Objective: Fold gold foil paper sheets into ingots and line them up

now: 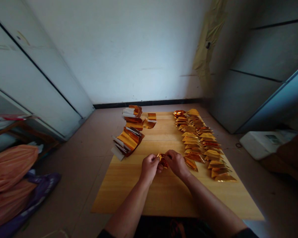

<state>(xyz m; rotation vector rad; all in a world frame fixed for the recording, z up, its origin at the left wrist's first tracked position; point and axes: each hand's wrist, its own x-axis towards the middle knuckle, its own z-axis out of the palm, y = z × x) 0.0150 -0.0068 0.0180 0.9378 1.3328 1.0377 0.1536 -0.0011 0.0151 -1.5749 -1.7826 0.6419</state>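
Observation:
Between my two hands, just over the wooden table, is a piece of shiny gold foil paper, partly folded. My left hand pinches its left side, while the fingers of my right hand close on its right side. Some of the piece is hidden by my fingers. To the right lie rows of folded gold foil pieces, overlapping each other, the nearest close to my right hand. On the left are stacks of gold foil sheets with pale backs, curled and loosely piled.
Beyond the table stands a white wall. A grey cabinet is at the right, with a white box on the floor by it. Orange and purple bags lie at the left.

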